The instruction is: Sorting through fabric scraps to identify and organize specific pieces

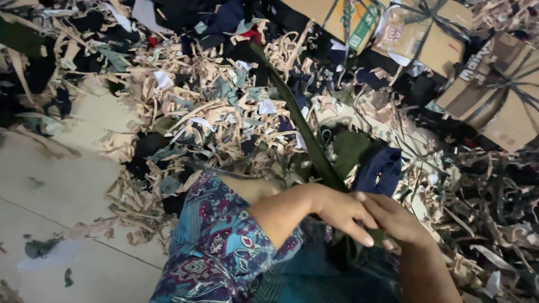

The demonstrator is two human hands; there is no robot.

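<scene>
Fingers of both the left hand (342, 216) and the right hand (396, 221) pinch the near end of a long dark green fabric strip (300, 126) stretching far over the scrap pile (213, 118), seemingly mid-pull, so drawing it free likely needs a steady tug

Left hand (342, 216): fingers curled over the near end of a long dark green fabric strip (297, 120).
Right hand (396, 219): closed on the same end, touching the left hand.
Strip: runs taut, up and away across the heap.
Heap: beige and dark fabric scraps (224, 112) over the floor (62, 185).
Beyond: strapped cardboard boxes (494, 95).
Near: patterned blue-purple garment (219, 241) on the person's knee.
</scene>
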